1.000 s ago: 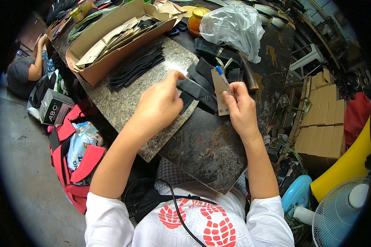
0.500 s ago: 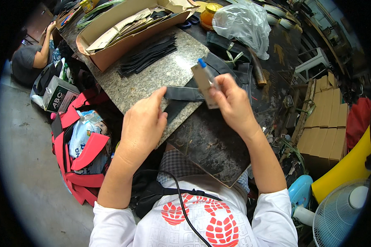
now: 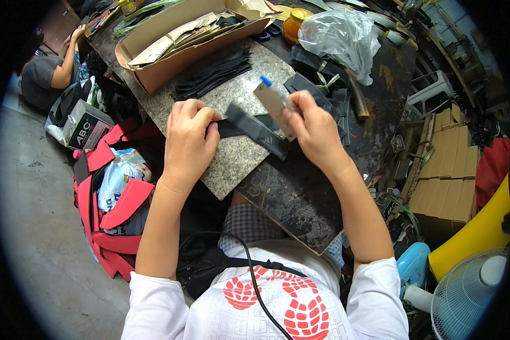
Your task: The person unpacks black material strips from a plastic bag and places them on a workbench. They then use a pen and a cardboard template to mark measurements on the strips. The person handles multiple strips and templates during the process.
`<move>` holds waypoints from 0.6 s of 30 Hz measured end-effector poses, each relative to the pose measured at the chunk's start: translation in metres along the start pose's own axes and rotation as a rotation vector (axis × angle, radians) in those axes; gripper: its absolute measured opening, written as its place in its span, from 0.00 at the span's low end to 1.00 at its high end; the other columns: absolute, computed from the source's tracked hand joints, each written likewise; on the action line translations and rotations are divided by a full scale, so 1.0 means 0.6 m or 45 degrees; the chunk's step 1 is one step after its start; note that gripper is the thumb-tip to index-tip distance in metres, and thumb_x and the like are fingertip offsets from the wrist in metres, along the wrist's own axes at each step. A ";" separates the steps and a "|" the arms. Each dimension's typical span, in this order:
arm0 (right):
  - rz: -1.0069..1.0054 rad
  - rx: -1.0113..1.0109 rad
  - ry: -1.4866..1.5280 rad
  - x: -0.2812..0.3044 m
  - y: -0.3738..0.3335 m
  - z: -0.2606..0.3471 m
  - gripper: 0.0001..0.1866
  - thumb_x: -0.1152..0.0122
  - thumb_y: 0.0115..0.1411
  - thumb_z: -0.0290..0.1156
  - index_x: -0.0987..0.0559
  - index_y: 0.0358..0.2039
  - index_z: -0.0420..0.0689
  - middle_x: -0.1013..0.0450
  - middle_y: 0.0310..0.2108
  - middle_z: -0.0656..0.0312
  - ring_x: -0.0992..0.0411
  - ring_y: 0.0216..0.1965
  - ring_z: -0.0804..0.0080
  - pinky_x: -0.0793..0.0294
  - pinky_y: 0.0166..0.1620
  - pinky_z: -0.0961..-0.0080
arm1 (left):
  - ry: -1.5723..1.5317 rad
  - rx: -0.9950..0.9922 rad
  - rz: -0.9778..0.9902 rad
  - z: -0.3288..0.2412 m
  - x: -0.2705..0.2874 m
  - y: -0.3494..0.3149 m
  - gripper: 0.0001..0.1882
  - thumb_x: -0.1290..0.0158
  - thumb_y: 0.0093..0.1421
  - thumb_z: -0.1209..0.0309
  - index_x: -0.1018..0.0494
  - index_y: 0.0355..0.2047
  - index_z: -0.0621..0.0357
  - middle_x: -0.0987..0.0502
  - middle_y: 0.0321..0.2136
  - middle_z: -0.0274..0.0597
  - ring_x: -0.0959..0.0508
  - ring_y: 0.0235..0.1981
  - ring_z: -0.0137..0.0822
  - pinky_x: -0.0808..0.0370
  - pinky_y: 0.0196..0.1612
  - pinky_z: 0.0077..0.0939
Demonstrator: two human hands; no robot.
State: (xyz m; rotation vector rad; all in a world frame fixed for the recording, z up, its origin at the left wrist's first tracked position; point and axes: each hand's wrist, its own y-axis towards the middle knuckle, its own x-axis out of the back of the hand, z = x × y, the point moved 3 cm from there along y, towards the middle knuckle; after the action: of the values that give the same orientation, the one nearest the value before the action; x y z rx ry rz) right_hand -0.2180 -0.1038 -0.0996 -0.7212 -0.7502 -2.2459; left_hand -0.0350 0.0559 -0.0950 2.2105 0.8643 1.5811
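My left hand (image 3: 188, 136) is closed at the left, its thumb and fingers pinching the end of a black strip (image 3: 228, 129) over the granite slab (image 3: 232, 164). Across that strip slants a second flat black strip (image 3: 259, 132), slightly blurred; I cannot tell whether it rests on the slab or hangs above it. Between the fingers of my right hand (image 3: 318, 127) are a flat beige template (image 3: 271, 106) and a pen with a blue cap (image 3: 266, 81), both held upright and tilted left. A pile of black strips (image 3: 212, 75) lies beyond my left hand.
A long cardboard box (image 3: 153, 76) of cut pieces stands behind the pile. At the back right are an orange-lidded jar (image 3: 294, 25), a clear plastic bag (image 3: 343, 42) and a wooden-handled tool (image 3: 357, 99). The dark table (image 3: 300, 198) has a corner toward me.
My left hand has moved up and left, from a fingertip on one strip to a pinch on another. The upper strip has swung from level to slanting. My right hand has shifted slightly.
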 end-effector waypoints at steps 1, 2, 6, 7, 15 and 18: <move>-0.016 -0.025 -0.089 0.001 0.013 -0.008 0.10 0.44 0.70 0.37 0.29 0.46 0.45 0.20 0.34 0.46 0.21 0.38 0.40 0.24 0.40 0.49 | -0.023 -0.021 -0.014 0.009 -0.003 -0.004 0.06 0.40 0.55 0.77 0.23 0.33 0.58 0.24 0.39 0.43 0.23 0.44 0.49 0.28 0.56 0.48; -0.060 0.022 -0.184 0.004 0.026 -0.014 0.10 0.45 0.70 0.37 0.29 0.45 0.45 0.20 0.35 0.47 0.21 0.38 0.40 0.23 0.40 0.48 | -0.047 -0.040 -0.026 0.018 -0.004 -0.010 0.06 0.40 0.55 0.77 0.23 0.34 0.58 0.24 0.39 0.43 0.23 0.45 0.49 0.29 0.59 0.50; -0.142 0.061 -0.448 0.005 0.080 -0.040 0.11 0.44 0.70 0.38 0.30 0.44 0.46 0.21 0.38 0.50 0.20 0.38 0.42 0.22 0.40 0.48 | -0.213 0.118 -0.080 0.043 -0.009 -0.038 0.05 0.41 0.57 0.76 0.23 0.35 0.57 0.21 0.44 0.43 0.22 0.50 0.48 0.35 0.67 0.57; -0.157 0.054 -0.505 0.002 0.090 -0.044 0.11 0.44 0.69 0.38 0.30 0.44 0.46 0.20 0.38 0.50 0.20 0.38 0.43 0.21 0.40 0.48 | -0.245 0.140 -0.118 0.046 -0.010 -0.042 0.05 0.41 0.58 0.76 0.23 0.36 0.57 0.21 0.44 0.43 0.22 0.49 0.48 0.36 0.67 0.56; -0.125 -0.057 -0.799 -0.037 0.121 -0.062 0.12 0.41 0.67 0.40 0.28 0.43 0.46 0.20 0.38 0.54 0.17 0.38 0.52 0.19 0.38 0.54 | -0.082 0.134 -0.007 0.044 -0.025 -0.046 0.03 0.47 0.64 0.74 0.28 0.38 0.56 0.23 0.61 0.49 0.31 0.67 0.55 0.40 0.71 0.56; -0.160 0.001 -0.750 -0.035 0.112 -0.064 0.12 0.41 0.67 0.40 0.28 0.42 0.46 0.21 0.38 0.55 0.18 0.37 0.52 0.19 0.38 0.55 | -0.102 0.145 -0.013 0.042 -0.024 -0.048 0.03 0.48 0.65 0.74 0.29 0.39 0.57 0.23 0.61 0.49 0.30 0.67 0.56 0.40 0.71 0.56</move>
State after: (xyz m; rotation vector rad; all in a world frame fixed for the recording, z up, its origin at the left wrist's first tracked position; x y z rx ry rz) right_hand -0.1676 -0.1629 -0.1190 -1.3982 -1.0924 -2.1499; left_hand -0.0234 0.0721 -0.1311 2.3256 0.9628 1.4614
